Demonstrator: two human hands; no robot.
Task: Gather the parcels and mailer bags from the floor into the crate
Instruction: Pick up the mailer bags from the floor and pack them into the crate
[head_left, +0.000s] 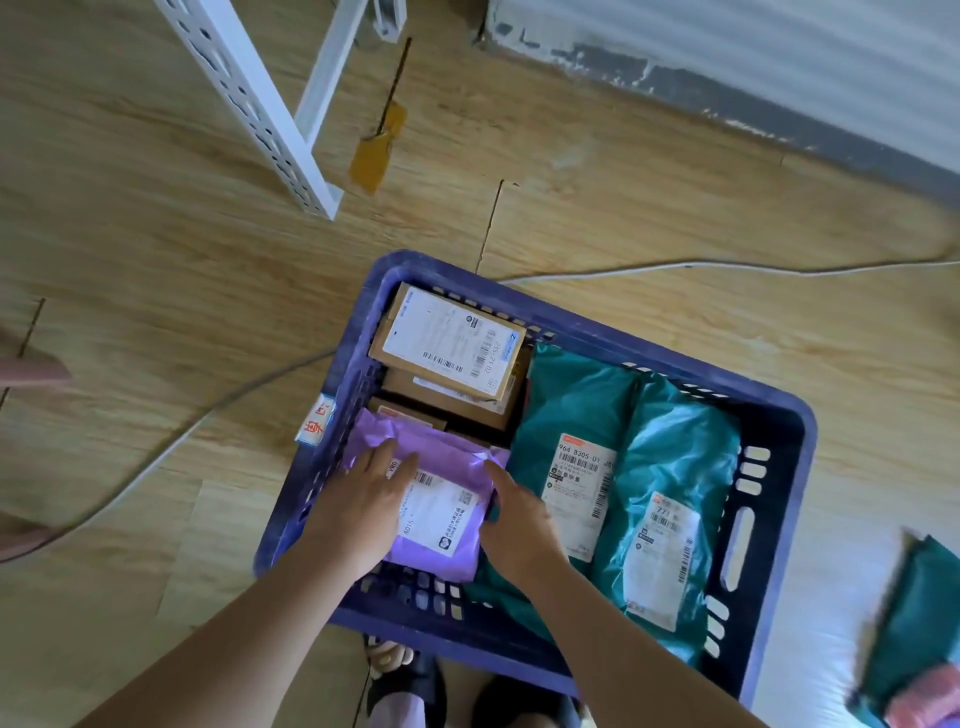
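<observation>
Lying in the near left corner of the crate (800, 467), a purple mailer bag (457, 457) is seen label up, with its far end raised onto the cardboard parcels (452, 338) stacked in the far left corner. The bag is pressed down by the left hand (358, 499), whose fingers (384, 452) are laid flat and straight, close together, on its left half. Its right edge is gripped by the right hand (519, 525): the thumb is laid on top of the bag, and the other fingers are curled down out of sight between the bag and the teal mailer bags (571, 405). Two of these teal bags are laid side by side along the crate's right half, labels up. The crate is set on the wooden floor (156, 260). One more teal mailer bag (914, 613) is left outside the crate, well apart from it, at the right edge of the view. A white cable (727, 267) is trailed across the floor past the crate's far rim, and a white perforated rack (249, 88) is seen at the top left. A sandalled foot (395, 660) is seen just below the near rim.
</observation>
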